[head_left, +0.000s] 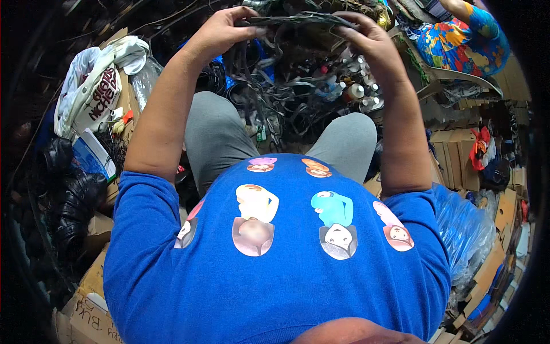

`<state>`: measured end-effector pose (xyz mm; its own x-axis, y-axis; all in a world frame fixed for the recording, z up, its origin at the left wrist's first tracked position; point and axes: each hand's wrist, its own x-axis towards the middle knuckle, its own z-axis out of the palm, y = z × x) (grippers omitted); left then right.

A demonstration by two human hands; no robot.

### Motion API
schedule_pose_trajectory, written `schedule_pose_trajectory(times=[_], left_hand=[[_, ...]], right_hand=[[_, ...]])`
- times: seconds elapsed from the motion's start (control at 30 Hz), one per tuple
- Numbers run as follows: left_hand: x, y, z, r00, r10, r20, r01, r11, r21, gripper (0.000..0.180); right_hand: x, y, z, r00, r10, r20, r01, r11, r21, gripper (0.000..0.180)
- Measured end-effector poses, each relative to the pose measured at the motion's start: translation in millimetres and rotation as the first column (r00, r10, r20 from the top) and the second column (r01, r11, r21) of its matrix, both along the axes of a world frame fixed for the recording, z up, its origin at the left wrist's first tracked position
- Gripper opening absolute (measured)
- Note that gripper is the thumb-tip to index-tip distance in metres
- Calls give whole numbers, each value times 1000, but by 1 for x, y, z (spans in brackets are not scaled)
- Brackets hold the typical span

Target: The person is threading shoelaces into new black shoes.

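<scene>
A bundle of dark, thin strands [301,20], either cable or plastic strip, is stretched roughly level between my two hands at the top of the view. My left hand [230,26] is closed round its left end, with thumb and fingers pinched together. At the other end, my right hand [366,39] grips the bundle between thumb and fingers. Loose strands hang from it towards a tangled heap of similar dark strands [286,103] beyond my knees. Which strands belong to the bundle and which to the heap, I cannot tell.
Small plastic bottles [356,92] lie right of the heap. Left are a white printed cloth [94,86] and black bags [74,195]. Flattened cardboard [455,157] and clear plastic sheeting [464,229] lie right. A person in a multicoloured shirt [464,43] is at the upper right.
</scene>
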<state>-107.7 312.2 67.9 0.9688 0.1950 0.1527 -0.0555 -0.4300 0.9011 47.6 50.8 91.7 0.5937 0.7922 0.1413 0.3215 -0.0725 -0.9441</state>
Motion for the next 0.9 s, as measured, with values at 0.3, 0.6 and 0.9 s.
schedule_pose_trajectory(times=[0.3, 0.6, 0.9], left_hand=[[-1, 59, -89, 995, 44, -90, -56, 989, -139, 15], [0, 55, -120, 959, 189, -210, -28, 802, 596, 43], [49, -70, -9, 924, -278, 261, 349, 894, -281, 57]], right_hand=[[34, -59, 71, 982, -26, -186, 57, 985, 163, 28], [12, -35, 123, 979, -199, -46, 200, 891, 408, 29], [-25, 9, 124, 995, 95, -9, -88, 944, 318, 43]])
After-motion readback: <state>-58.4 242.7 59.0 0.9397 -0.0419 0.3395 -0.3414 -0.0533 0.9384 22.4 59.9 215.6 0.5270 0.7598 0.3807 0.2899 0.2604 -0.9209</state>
